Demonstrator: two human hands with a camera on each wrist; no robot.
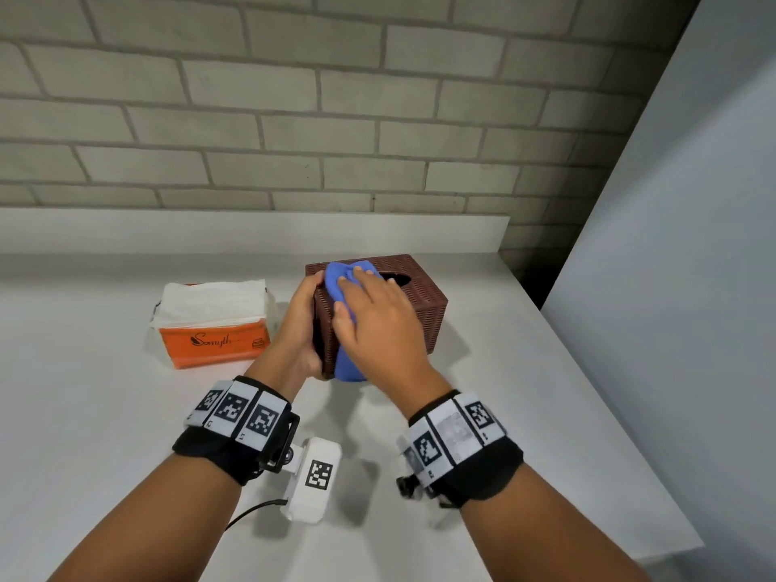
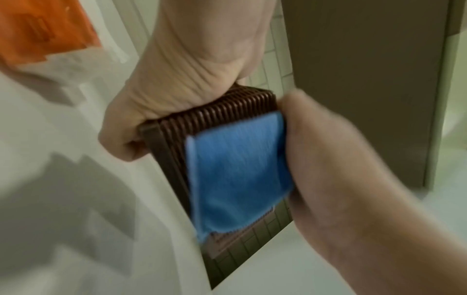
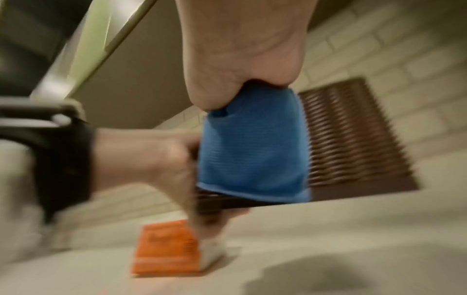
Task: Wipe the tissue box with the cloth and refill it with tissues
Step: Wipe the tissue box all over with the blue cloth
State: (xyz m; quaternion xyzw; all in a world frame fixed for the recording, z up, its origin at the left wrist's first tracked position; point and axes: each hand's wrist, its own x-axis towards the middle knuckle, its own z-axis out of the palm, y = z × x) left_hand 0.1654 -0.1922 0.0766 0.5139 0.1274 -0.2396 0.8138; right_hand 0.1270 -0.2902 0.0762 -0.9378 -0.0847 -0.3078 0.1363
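A brown woven tissue box (image 1: 413,306) stands on the white counter, its oval top slot empty. A blue cloth (image 1: 341,283) lies over the box's top left part and hangs down its near end. My right hand (image 1: 373,312) presses flat on the cloth with straight, spread fingers. My left hand (image 1: 300,321) grips the box's left near corner. In the left wrist view the left hand (image 2: 156,95) clasps the box (image 2: 227,107) beside the cloth (image 2: 235,175). The right wrist view is blurred: the right hand's palm (image 3: 242,59) sits on the cloth (image 3: 252,143) over the box (image 3: 353,135).
An opened orange tissue pack (image 1: 214,325) with white tissues showing lies left of the box. A low white ledge (image 1: 252,233) and a brick wall run behind. A tall grey panel (image 1: 672,245) stands right, past the counter's edge (image 1: 621,413).
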